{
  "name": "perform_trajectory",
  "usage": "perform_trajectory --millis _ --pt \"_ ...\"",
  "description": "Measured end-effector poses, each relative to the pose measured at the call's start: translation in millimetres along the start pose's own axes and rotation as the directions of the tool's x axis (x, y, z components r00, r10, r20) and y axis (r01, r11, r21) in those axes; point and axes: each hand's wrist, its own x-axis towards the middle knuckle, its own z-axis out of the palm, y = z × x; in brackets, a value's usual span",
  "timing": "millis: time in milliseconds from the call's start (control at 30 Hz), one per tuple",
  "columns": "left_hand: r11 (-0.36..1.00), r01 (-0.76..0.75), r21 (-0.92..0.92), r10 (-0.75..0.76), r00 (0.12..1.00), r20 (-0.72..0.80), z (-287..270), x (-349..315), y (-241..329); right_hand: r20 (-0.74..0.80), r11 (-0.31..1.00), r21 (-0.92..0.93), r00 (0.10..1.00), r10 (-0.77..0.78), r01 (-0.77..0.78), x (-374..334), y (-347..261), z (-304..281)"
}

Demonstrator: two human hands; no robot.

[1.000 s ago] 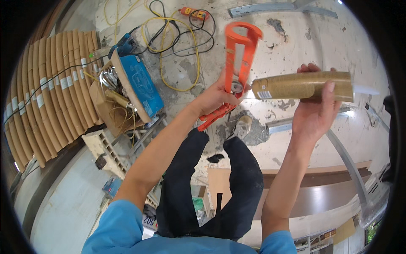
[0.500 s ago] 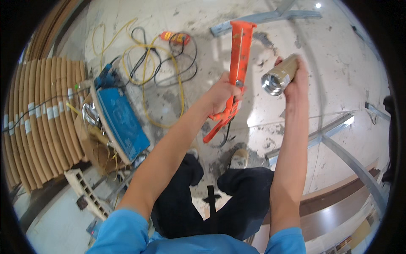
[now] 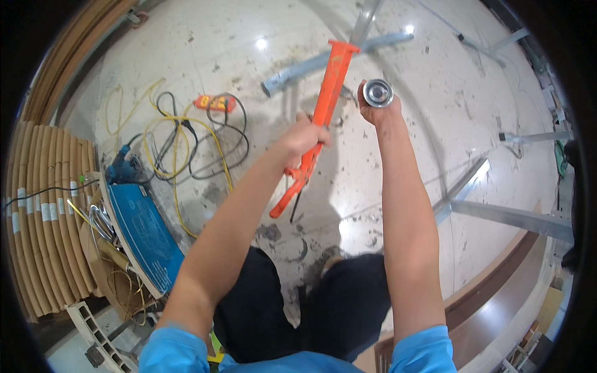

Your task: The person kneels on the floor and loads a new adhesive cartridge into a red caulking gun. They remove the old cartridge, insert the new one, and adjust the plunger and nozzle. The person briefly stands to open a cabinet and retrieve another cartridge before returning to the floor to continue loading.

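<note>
My left hand (image 3: 305, 138) is wrapped round the middle of an orange caulking gun (image 3: 328, 90). The gun hangs slantwise over the floor, its flanged end pointing away and its handle end down toward me. To its right, my right hand (image 3: 384, 114) grips a sealant cartridge (image 3: 377, 93). The silver, hollow round end of the cartridge faces up at me and hides most of its body. Gun and cartridge are apart, with a gap of floor between them.
Left on the floor lie an orange power strip (image 3: 214, 104), tangled yellow cable (image 3: 222, 152) and a blue power tool (image 3: 119, 166). Nearby are a blue box (image 3: 149, 233) and stacked brown boards (image 3: 53, 230). Metal bars (image 3: 336, 62) lie ahead; a metal frame (image 3: 510, 217) stands right.
My right hand has turned the cartridge from slanting to nearly end-on. The view has shifted, so the floor items appear farther left. Both hands keep their holds.
</note>
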Motion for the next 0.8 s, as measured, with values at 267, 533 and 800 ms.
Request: perform_trajectory --millis 267,533,800 --pt "0.982 -0.117 -0.149 0.110 0.992 -0.054 -31 -7 -2 0.190 0.985 0.165 0.981 0.024 -0.057 5 31 75" --pt "0.983 -0.157 -0.091 0.158 0.987 0.011 -57 -36 4 0.135 0.996 0.092 0.991 0.002 -0.014 -6 52 89" --pt "0.987 -0.153 -0.045 0.151 0.988 -0.040 -59 -54 10 0.183 0.994 0.104 0.983 -0.003 -0.016 -11 46 97"
